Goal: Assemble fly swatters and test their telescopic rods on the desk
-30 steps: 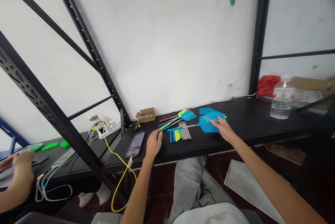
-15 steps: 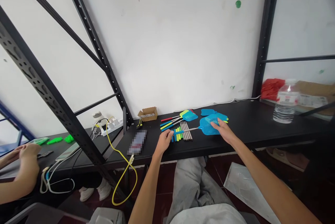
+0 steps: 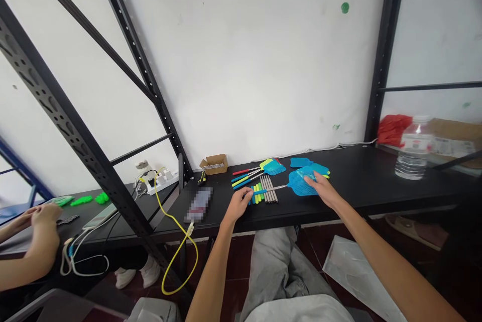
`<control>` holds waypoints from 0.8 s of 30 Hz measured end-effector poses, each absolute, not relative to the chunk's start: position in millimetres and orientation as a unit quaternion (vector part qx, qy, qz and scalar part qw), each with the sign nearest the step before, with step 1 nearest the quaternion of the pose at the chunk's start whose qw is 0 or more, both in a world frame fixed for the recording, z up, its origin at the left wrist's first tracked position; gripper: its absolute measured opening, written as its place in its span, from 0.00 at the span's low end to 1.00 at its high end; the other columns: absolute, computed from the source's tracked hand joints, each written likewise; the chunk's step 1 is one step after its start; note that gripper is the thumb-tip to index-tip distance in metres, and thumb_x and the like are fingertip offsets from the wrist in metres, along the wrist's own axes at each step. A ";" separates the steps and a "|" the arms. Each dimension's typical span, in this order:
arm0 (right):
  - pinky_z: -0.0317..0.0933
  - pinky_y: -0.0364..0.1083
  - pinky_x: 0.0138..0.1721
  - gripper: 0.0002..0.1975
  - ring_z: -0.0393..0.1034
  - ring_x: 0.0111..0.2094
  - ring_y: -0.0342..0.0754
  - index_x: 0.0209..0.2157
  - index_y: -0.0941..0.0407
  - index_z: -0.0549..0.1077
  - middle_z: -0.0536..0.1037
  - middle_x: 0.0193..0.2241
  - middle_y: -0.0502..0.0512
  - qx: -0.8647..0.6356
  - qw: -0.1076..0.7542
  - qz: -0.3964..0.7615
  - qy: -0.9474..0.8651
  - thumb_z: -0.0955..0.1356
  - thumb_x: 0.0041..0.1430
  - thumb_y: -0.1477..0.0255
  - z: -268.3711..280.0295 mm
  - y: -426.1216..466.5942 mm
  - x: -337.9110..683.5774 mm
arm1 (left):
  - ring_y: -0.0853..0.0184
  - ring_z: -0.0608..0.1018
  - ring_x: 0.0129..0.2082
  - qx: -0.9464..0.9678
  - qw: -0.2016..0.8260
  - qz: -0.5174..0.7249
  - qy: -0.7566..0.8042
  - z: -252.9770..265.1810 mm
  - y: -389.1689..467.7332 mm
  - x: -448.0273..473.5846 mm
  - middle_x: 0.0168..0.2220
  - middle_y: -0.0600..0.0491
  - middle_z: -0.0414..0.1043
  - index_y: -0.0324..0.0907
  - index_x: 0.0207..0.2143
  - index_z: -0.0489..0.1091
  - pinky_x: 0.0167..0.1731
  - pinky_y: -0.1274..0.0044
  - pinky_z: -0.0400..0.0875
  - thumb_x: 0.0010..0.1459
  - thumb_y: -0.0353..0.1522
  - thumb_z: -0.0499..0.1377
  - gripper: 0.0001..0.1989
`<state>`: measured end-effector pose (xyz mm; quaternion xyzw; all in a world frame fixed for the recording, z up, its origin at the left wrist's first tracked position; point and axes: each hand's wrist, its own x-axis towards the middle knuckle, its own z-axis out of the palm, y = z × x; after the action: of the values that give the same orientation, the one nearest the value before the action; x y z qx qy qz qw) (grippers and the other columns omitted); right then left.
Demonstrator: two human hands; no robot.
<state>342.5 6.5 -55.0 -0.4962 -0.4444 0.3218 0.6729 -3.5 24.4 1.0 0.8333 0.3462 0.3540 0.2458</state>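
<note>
blue swatter (image 3: 297,181) has left hand (image 3: 238,204) clamped on handle (image 3: 259,192), right hand (image 3: 325,188) pinching mesh head (image 3: 301,187).

Blue mesh swatter (image 3: 299,182), held crosswise

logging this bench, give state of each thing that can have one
Blue fly swatter: held at both ends
Left hand: closed on handle
Right hand: gripping mesh head
Loose rods: side by side
Cardboard box: open
Water bottle: upright
Phone: cable attached
Power strip: plugs inserted

Bare forearms (image 3: 214,256) stretched forward, left hand (image 3: 239,204) curled into a pinch, right hand (image 3: 322,188) gripping, thumb (image 3: 311,183) uppermost
</note>
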 end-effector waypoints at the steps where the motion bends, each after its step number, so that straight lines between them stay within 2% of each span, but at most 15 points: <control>1: 0.65 0.58 0.51 0.31 0.69 0.52 0.62 0.52 0.48 0.70 0.77 0.47 0.57 -0.493 0.678 0.327 -0.436 0.74 0.45 0.56 -54.4 6.5 342.7 | 0.69 0.68 0.26 0.838 0.244 0.345 0.345 1.6 23.5 -2.9 0.28 0.53 0.68 0.39 0.38 0.72 0.27 0.79 0.62 0.63 0.47 0.47 0.23; 5: 0.72 0.54 0.36 0.28 0.76 0.38 0.58 0.51 0.50 0.70 0.80 0.35 0.54 -0.483 0.682 0.367 -0.408 0.73 0.48 0.55 -45.1 -0.8 339.8 | 0.67 0.69 0.27 0.838 0.229 0.340 0.360 -0.3 27.3 -3.8 0.27 0.52 0.70 0.39 0.38 0.74 0.28 0.78 0.62 0.62 0.48 0.48 0.24; 8: 0.70 0.49 0.29 0.25 0.77 0.32 0.54 0.49 0.51 0.69 0.80 0.34 0.55 -0.456 0.681 0.400 -0.411 0.72 0.51 0.55 -34.1 -11.4 333.8 | 0.67 0.69 0.26 0.799 0.206 0.395 0.405 -6.9 38.1 -8.5 0.24 0.54 0.67 0.39 0.34 0.73 0.27 0.78 0.61 0.63 0.47 0.47 0.24; 12: 0.68 0.48 0.29 0.22 0.77 0.30 0.53 0.46 0.52 0.69 0.81 0.37 0.59 -0.443 0.678 0.412 -0.417 0.71 0.53 0.56 -26.1 -18.9 328.0 | 0.67 0.69 0.24 0.715 0.177 0.469 0.487 -17.8 53.4 -15.2 0.23 0.56 0.63 0.41 0.37 0.67 0.26 0.78 0.60 0.64 0.44 0.46 0.18; 16: 0.67 0.45 0.28 0.21 0.76 0.29 0.50 0.45 0.54 0.69 0.81 0.36 0.59 -0.441 0.681 0.414 -0.413 0.71 0.53 0.58 -27.6 -17.4 328.1 | 0.69 0.66 0.20 0.682 0.186 0.464 0.534 -22.9 62.3 -16.4 0.21 0.59 0.58 0.45 0.38 0.60 0.23 0.80 0.58 0.65 0.37 0.44 0.09; 24: 0.65 0.42 0.27 0.20 0.75 0.28 0.47 0.45 0.55 0.69 0.81 0.35 0.60 -0.440 0.681 0.420 -0.407 0.71 0.54 0.61 -27.8 -17.1 327.9 | 0.69 0.69 0.25 0.700 0.160 0.427 0.549 -16.4 75.6 -11.7 0.23 0.59 0.61 0.46 0.34 0.59 0.27 0.81 0.57 0.63 0.31 0.45 0.06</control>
<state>327.9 -17.1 -27.8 -0.4404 -0.4069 0.4199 0.6813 -11.7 75.6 -16.4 0.7000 0.5494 0.4271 0.1603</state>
